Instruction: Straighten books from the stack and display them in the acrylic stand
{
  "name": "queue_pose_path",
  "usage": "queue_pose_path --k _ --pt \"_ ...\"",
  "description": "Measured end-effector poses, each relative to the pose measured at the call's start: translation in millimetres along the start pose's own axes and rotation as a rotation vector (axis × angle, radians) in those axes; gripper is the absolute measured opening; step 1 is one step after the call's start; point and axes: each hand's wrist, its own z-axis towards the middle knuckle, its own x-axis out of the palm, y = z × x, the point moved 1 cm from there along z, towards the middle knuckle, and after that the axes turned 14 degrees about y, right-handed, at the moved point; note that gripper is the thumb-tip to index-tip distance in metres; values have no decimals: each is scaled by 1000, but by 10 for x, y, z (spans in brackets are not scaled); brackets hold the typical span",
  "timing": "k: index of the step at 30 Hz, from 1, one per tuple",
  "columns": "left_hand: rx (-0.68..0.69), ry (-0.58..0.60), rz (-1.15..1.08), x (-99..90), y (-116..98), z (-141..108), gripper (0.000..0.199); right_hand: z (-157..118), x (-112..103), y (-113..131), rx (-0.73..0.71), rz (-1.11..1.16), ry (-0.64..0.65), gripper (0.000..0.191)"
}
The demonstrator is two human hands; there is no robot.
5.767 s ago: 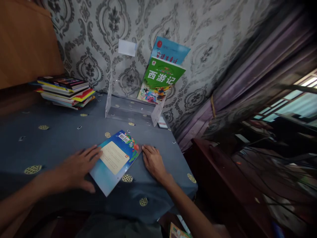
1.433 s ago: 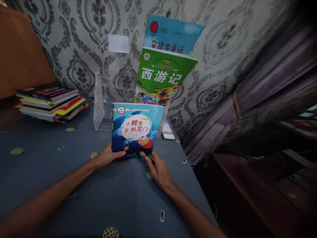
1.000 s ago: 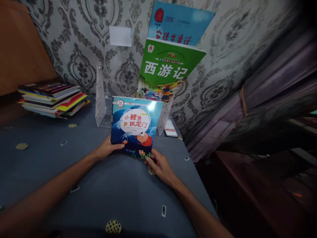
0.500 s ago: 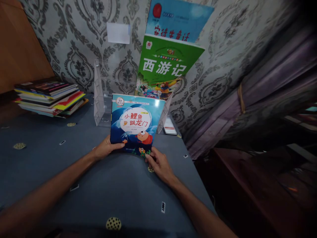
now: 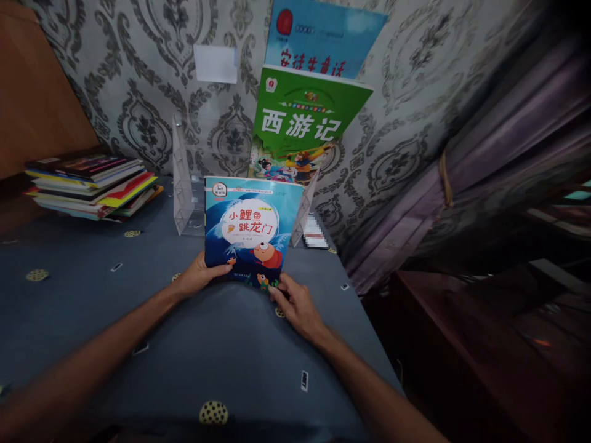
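A blue children's book [image 5: 244, 224] with an orange fish on its cover is held upright, leaning slightly back, in front of a clear plastic rack [image 5: 183, 184]. My left hand [image 5: 199, 275] grips its lower left side, thumb across the cover and fingers hidden behind. At the lower right corner my right hand [image 5: 295, 301] pinches the book between thumb and fingers. Behind it a green book [image 5: 305, 117] stands in the rack's upper part. Farther up and back is a light blue book [image 5: 323, 40], partly covered by the green one.
A stack of books [image 5: 92, 184] lies at the left of the blue cloth-covered table [image 5: 152, 307]. A white card [image 5: 215, 63] shows at the rack's upper left. A pixelated item [image 5: 315, 231] is right of the rack. Beyond the table's right edge hangs a purple curtain [image 5: 406, 215].
The view has shifted slightly, so the rack and books appear a little farther left. Both hands keep the same hold on the blue book.
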Motion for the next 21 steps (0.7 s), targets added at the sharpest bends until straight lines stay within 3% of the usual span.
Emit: queue_pose_path --k 6,11,21 --pt "9 32 -53 2 -51 -13 57 4 -12 16 21 -23 -11 22" --pt "11 73 -95 19 -77 -30 54 13 -22 13 33 -28 -27 24" --pt "22 32 -52 -5 -31 -17 54 6 -23 21 30 -78 -32 24"
